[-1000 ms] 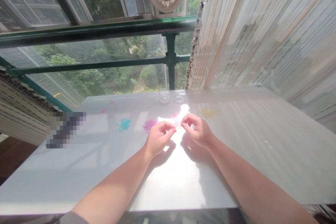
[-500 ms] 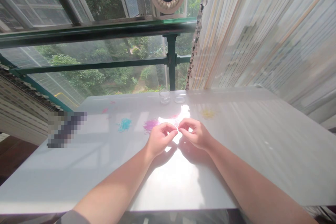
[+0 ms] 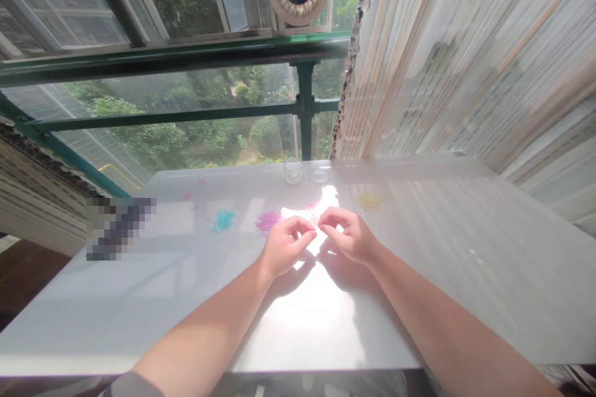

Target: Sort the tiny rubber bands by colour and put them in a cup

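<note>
My left hand (image 3: 287,247) and my right hand (image 3: 348,234) meet fingertip to fingertip above the white table (image 3: 153,304). Each is closed in a pinch of thumb and forefinger; whatever lies between the tips is too small and washed out by glare to name. Just beyond my left hand is a pile of thin purple-pink strands (image 3: 267,222). A turquoise pile of strands (image 3: 222,221) lies further left. Past my right hand, a yellow pile of strands (image 3: 369,201) rests on the table. Some pink bits near the bright patch are partly hidden by my hands.
A small clear cup (image 3: 293,171) and a clear round lid or dish (image 3: 319,175) stand at the table's back edge. Small pink pieces (image 3: 187,196) lie at the back left. A pixelated dark item (image 3: 121,228) is at the left edge. Behind are a green railing (image 3: 186,57) and curtains (image 3: 447,62).
My right hand has drawn very slightly to the right, widening the small gap between the fingertips. Both pinches stay closed, and the piles look the same.
</note>
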`<state>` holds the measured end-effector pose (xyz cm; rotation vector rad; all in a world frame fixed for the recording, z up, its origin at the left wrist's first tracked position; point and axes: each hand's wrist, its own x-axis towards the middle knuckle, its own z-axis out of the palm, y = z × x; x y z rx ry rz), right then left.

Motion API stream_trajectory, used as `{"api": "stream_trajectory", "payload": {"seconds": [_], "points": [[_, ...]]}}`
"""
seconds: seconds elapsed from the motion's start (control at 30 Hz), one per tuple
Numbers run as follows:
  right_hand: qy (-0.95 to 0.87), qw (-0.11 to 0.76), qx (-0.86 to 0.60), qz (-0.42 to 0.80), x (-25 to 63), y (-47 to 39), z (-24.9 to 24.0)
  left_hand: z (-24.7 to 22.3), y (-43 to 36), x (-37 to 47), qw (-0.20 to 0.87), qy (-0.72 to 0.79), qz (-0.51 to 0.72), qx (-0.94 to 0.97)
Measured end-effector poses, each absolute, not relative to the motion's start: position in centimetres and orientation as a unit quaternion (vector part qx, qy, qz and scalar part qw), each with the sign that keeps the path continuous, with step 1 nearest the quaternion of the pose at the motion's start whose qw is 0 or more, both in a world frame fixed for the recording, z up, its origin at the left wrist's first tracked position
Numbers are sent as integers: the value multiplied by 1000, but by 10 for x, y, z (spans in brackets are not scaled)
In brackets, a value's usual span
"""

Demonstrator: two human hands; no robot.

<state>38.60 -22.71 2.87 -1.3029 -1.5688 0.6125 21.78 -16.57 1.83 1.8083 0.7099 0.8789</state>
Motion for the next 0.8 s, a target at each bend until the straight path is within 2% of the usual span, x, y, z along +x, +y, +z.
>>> {"api": "stream_trajectory", "payload": {"seconds": [0.37,0.57,0.8], "points": [[-603,521,-553,243,395,-224,25,16,-164,217,478,299,366,740],[-647,475,-527,279,391,-227,26,14,-163,218,479,302,376,733],[-645,462,-559,240,389,-227,27,14,-164,217,479,303,370,736]]}}
